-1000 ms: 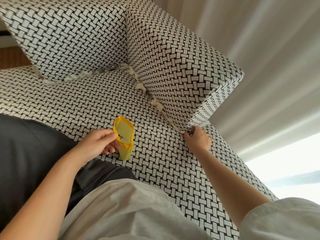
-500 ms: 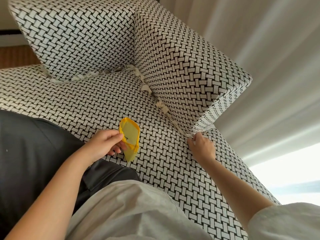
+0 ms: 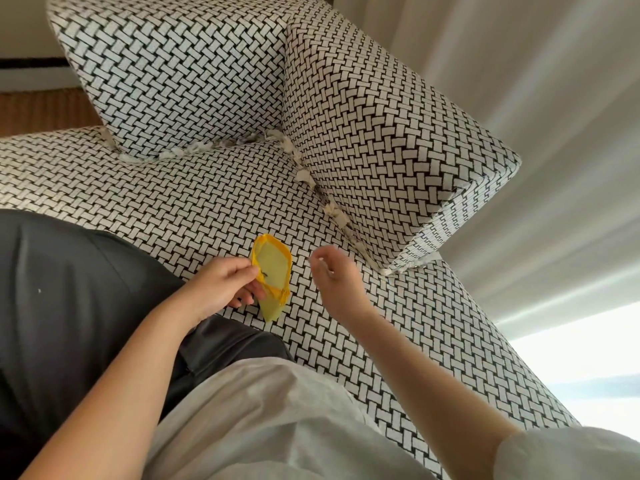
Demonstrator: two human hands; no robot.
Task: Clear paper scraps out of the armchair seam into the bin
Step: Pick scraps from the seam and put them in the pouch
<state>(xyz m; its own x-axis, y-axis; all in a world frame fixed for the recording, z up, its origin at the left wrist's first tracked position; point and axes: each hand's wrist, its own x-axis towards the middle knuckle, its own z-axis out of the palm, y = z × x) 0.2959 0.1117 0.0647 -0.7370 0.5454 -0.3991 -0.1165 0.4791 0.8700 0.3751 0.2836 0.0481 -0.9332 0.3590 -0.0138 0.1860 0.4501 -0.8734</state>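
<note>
Two hands are above the armchair seat [image 3: 207, 209]. Your left hand [image 3: 221, 289] holds a small yellow pouch [image 3: 273, 268] by its rim. Its thumb and fingers [image 3: 247, 271] pinch the edge, and the pouch mouth is open. Your right hand [image 3: 337, 277] hovers just beside the pouch, clear of the seat. Its fingers are curled together, pinching what looks like a small white scrap [image 3: 319, 262], though it is blurred. More paper scraps [image 3: 304, 174] sit wedged in the seam between the seat and the armrest [image 3: 381, 133]. Others lie along the seam under the backrest [image 3: 166, 81]. A pale curtain [image 3: 536, 98] hangs on the right.
</note>
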